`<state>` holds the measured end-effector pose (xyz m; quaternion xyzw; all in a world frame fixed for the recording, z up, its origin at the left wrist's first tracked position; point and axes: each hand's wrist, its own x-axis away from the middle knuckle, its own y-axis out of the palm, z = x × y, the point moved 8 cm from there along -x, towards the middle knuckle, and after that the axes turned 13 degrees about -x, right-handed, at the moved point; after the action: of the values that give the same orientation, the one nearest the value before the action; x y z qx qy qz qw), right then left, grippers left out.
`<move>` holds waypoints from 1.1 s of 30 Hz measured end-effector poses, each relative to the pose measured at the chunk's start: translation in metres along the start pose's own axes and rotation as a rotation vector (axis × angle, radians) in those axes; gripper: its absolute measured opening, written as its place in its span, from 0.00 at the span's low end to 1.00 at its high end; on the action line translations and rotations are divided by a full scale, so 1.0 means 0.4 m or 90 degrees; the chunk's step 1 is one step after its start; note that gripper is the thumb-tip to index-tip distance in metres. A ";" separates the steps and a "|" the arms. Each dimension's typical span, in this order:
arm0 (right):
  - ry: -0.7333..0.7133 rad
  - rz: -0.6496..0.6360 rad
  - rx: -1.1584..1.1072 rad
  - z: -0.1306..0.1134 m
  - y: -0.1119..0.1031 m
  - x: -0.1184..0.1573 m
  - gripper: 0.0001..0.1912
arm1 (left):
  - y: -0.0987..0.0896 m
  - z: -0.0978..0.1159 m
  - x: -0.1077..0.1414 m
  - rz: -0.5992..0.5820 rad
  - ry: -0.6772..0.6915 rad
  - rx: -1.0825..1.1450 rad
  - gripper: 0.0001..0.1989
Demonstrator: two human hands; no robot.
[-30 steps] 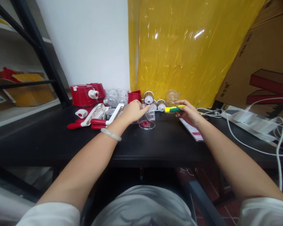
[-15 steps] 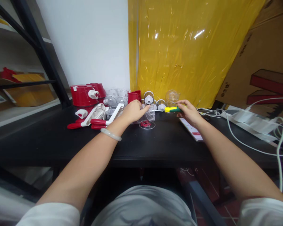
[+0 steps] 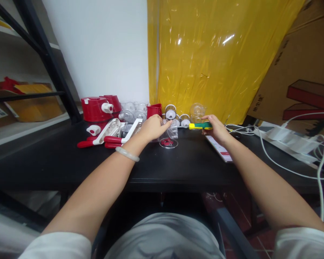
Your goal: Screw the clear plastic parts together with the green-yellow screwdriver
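Observation:
My left hand (image 3: 154,128) is closed on a clear plastic part (image 3: 173,131), whose round base with a red patch rests on the black table. My fingers hide much of its far side. With my right hand (image 3: 216,127) I grip the green and yellow handle of a screwdriver (image 3: 199,126). The screwdriver lies level, its thin shaft pointing left and reaching the clear part; the tip cannot be made out. Just left of my left hand lie white pieces with red handles (image 3: 113,141).
Red housings (image 3: 95,109) with white knobs stand at the back left, beside clear cups (image 3: 133,111). Round clear-and-white parts (image 3: 170,112) are stacked behind my hands. A phone (image 3: 220,149) lies below my right hand. Cables and a white power strip (image 3: 288,140) occupy the right side.
My right hand has shifted its hold slightly on the screwdriver, and more of the green handle shows. My left hand and the clear part have stayed in place.

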<state>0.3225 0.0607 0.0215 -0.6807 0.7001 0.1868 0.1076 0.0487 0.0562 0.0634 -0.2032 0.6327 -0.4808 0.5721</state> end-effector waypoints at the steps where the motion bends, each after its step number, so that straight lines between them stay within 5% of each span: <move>1: -0.006 0.002 0.014 -0.002 0.000 0.001 0.22 | 0.000 0.000 0.000 0.001 0.001 0.000 0.27; 17: 0.003 -0.060 -0.050 0.002 0.014 0.004 0.25 | 0.003 -0.002 -0.001 -0.002 0.000 0.004 0.28; 27: -0.016 -0.008 0.062 -0.004 0.000 -0.002 0.24 | 0.002 0.000 -0.002 0.000 0.004 0.000 0.28; 33: 0.009 -0.024 0.000 0.010 0.006 -0.005 0.23 | 0.002 -0.001 -0.002 -0.002 0.000 0.001 0.28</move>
<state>0.3199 0.0641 0.0188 -0.6951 0.6879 0.1798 0.1061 0.0488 0.0572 0.0632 -0.2037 0.6320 -0.4824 0.5713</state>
